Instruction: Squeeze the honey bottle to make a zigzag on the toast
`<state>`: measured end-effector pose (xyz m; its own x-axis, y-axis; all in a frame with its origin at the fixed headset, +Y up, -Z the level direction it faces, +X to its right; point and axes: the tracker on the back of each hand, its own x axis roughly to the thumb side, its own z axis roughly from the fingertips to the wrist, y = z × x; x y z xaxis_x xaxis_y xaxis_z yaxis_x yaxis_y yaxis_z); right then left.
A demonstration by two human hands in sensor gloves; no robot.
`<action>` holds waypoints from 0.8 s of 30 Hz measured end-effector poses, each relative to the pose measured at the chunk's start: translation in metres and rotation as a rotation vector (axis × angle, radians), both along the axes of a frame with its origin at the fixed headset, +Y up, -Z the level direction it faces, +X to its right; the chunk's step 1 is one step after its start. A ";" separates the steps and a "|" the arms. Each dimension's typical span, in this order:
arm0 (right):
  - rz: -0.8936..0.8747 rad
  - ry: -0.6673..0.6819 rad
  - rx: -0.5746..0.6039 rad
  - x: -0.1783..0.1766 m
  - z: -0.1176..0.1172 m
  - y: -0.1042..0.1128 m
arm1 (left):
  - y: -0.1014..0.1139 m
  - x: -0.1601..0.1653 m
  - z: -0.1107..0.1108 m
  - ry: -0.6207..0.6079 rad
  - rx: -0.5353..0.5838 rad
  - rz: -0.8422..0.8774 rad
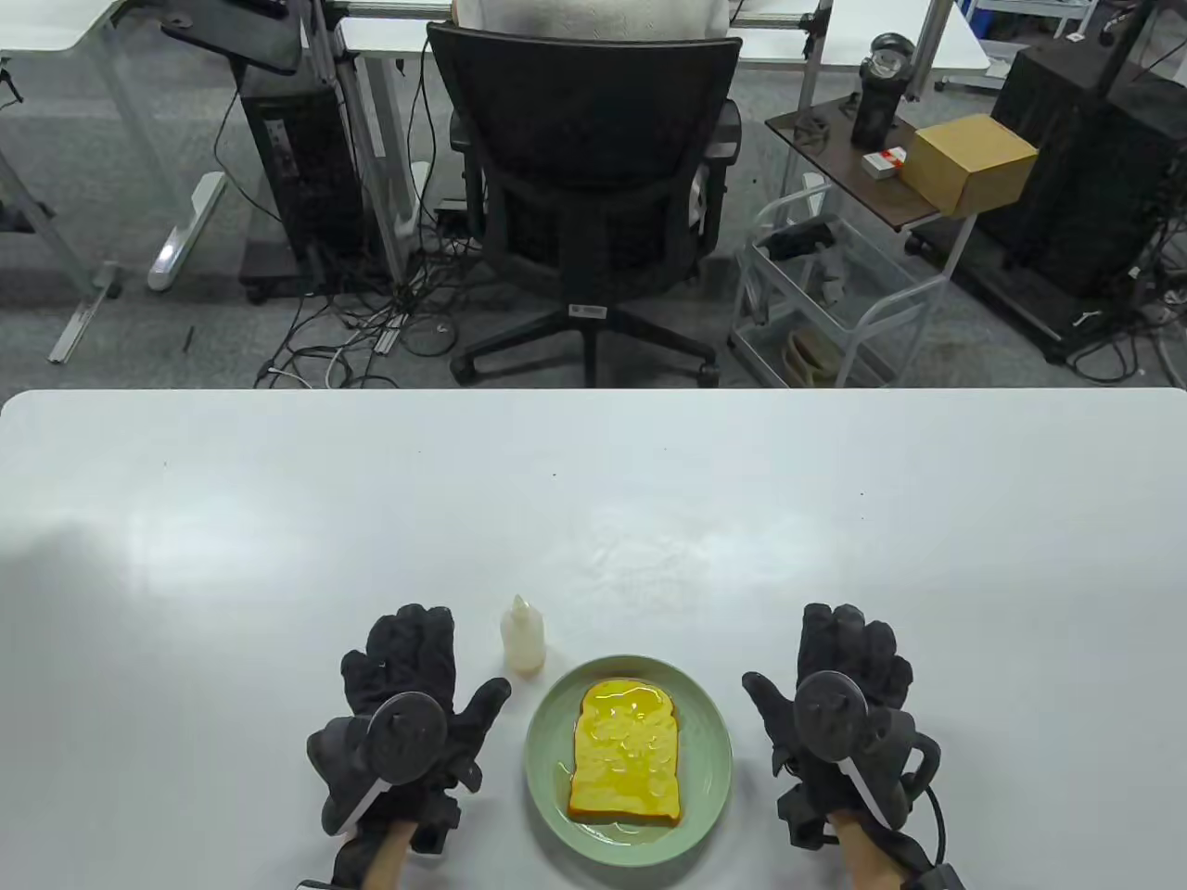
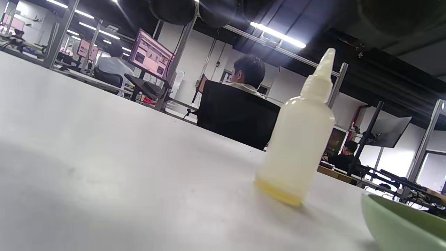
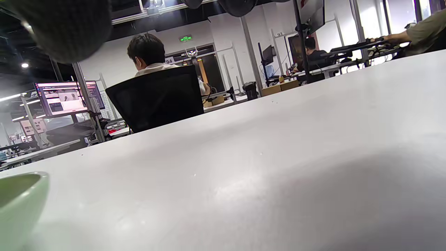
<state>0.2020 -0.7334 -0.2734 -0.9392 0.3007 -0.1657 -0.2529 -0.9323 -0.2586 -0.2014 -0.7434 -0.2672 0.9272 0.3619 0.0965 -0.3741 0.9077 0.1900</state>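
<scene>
A slice of toast (image 1: 627, 754) covered in glossy yellow honey lies on a green plate (image 1: 547, 742). A small translucent honey bottle (image 1: 523, 638) stands upright just beyond the plate's left rim; it also shows in the left wrist view (image 2: 296, 146), nearly empty with honey at its base. My left hand (image 1: 408, 691) rests flat on the table left of the plate, fingers spread, holding nothing. My right hand (image 1: 839, 691) rests flat right of the plate, also holding nothing. The plate rim shows in the left wrist view (image 2: 393, 223) and the right wrist view (image 3: 19, 205).
The white table (image 1: 278, 538) stretches far beyond the hands. Behind its far edge stands a black office chair (image 1: 584, 176) with a seated person. A side table with a cardboard box (image 1: 974, 162) is at the back right.
</scene>
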 end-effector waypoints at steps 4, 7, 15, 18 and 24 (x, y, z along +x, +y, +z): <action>0.006 0.006 -0.010 -0.003 0.001 0.000 | 0.000 0.000 0.000 0.009 -0.009 0.016; -0.005 0.011 -0.006 -0.004 0.001 0.002 | 0.001 0.001 0.001 0.010 0.006 0.003; -0.004 0.025 0.019 -0.009 0.005 0.007 | 0.007 0.002 -0.002 -0.004 -0.005 0.108; -0.012 0.024 0.021 -0.008 0.005 0.007 | 0.008 0.003 -0.008 -0.012 0.004 0.176; -0.038 0.018 0.016 -0.004 0.005 0.006 | 0.011 0.007 -0.030 -0.064 -0.031 0.231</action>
